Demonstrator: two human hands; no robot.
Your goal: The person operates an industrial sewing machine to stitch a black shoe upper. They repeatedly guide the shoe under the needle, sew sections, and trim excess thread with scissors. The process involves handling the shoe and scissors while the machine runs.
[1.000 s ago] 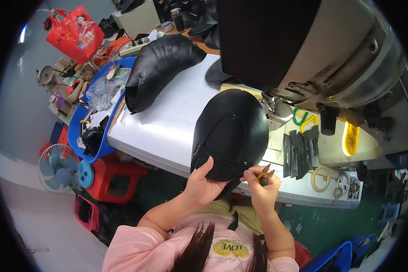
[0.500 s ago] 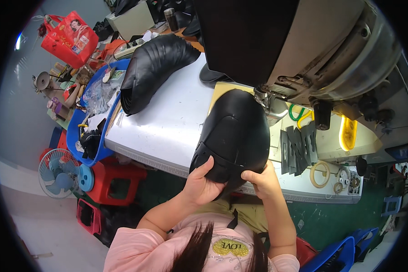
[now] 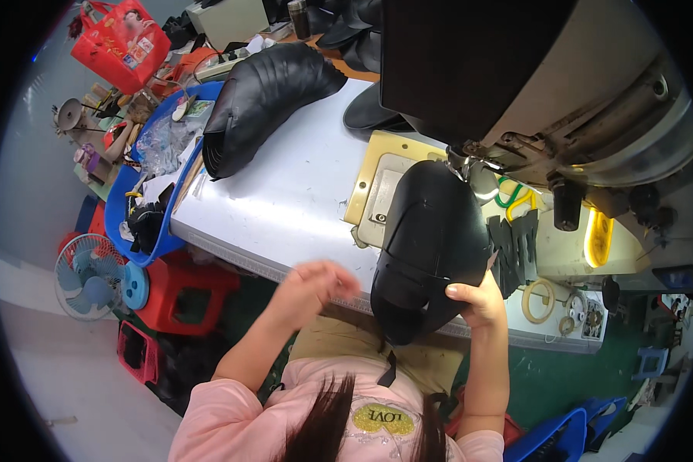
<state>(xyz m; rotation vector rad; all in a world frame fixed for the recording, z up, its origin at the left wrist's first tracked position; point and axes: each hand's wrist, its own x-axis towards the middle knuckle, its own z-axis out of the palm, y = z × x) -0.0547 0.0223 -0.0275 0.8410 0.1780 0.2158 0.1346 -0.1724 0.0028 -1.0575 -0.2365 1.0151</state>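
A black leather shoe upper [image 3: 435,239] lies against the front of the sewing machine [image 3: 508,154], its far end by the needle area. My right hand [image 3: 481,300] grips its right edge, thumb on top; the other fingers are hidden underneath. Clear of the upper, to its left, my left hand [image 3: 312,291] hovers over the table's front edge. Its fingers look bent, but motion smears them. Under the upper shows the machine's yellowish bed plate [image 3: 359,192].
A nested stack of black uppers [image 3: 266,104] lies on the white table [image 3: 285,200]. Black strips [image 3: 513,250] and green and yellow-handled scissors [image 3: 520,202] are at the right. A blue bin [image 3: 119,208], red stool [image 3: 158,292] and fan [image 3: 88,277] stand left.
My left hand has let go of the upper and moved left. My right hand keeps its hold as the upper shifts right and nearer, uncovering more of the bed plate.
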